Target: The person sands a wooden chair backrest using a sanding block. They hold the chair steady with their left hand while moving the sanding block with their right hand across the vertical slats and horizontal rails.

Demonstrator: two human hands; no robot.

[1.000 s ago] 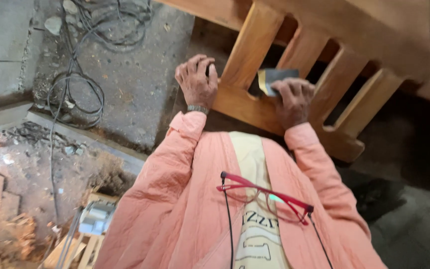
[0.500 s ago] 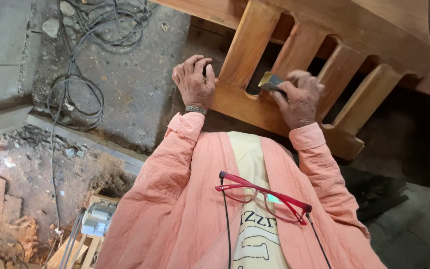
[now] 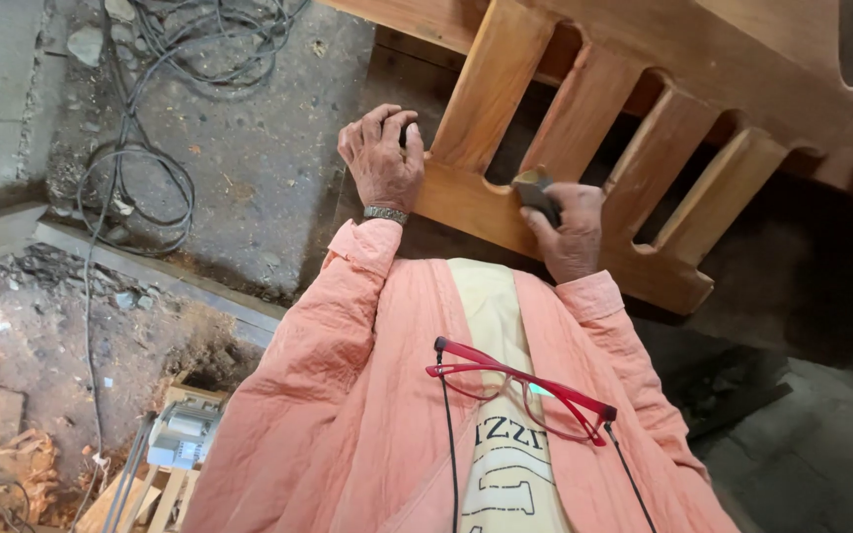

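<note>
While the head view looks down: left hand (image 3: 383,158) clamped on slatted wooden frame (image 3: 584,128) edge; right hand (image 3: 570,229) closed on dark sanding block (image 3: 535,192), pressed to lower rail between slats. Step judged: sanding the rail; steady bracing needed. Red glasses (image 3: 520,390) hang on chest.

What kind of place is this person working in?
Probably a rough carpentry workshop. A slatted wooden frame is being rubbed with a dark sanding block, loose cables trail over the bare concrete floor, and wood scraps lie in the dirt.
</note>
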